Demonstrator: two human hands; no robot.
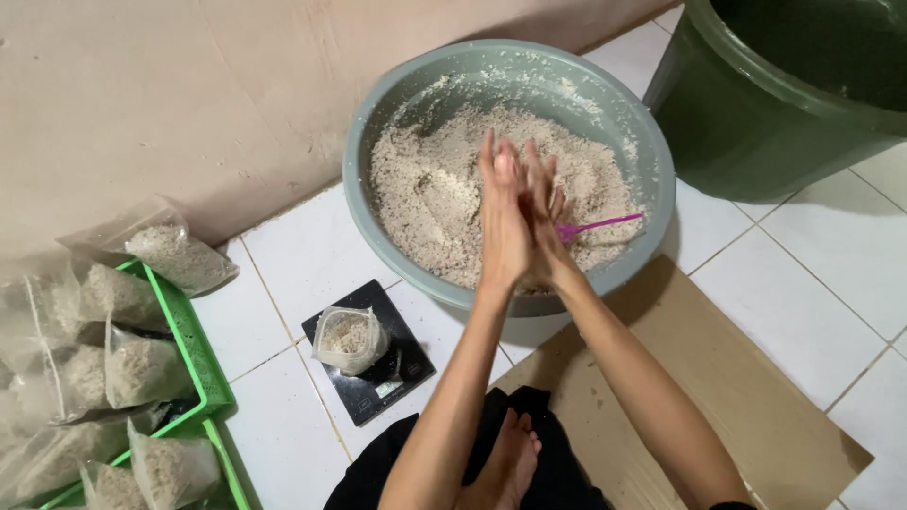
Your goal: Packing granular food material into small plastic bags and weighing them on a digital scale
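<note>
Seen from the head camera, a person sits on a white tiled floor (812, 283) with both hands raised over a wide grey basin (378, 123) at twelve o'clock. The left hand (501, 222) and right hand (545, 222) press flat against each other, palm to palm, fingers stretched straight and pointing away from the body; neither has hold of anything. Both are dusted with pale crumbs.

The basin holds a heap of coarse, off-white grainy mixture (435, 189), which also clings to the inner wall. A pink plastic scoop handle (605, 225) juts from the mixture just to the right of the hands, touching neither.

At eleven o'clock of the person's lap, near the left forearm, a black digital scale (373, 378) lies on the floor with a small clear bag (348, 338) of the same mixture standing on it, mouth open.

At nine o'clock, a green plastic crate (203, 364) is packed with filled clear bags (137, 368); another filled bag (179, 257) leans at its far edge against the beige wall (142, 104).

At two o'clock stands a large dark green tub (756, 123), just beside the basin. A sheet of brown cardboard (746, 397) lies on the floor under the right arm, and a bare foot (505, 463) rests on black fabric at six o'clock.
</note>
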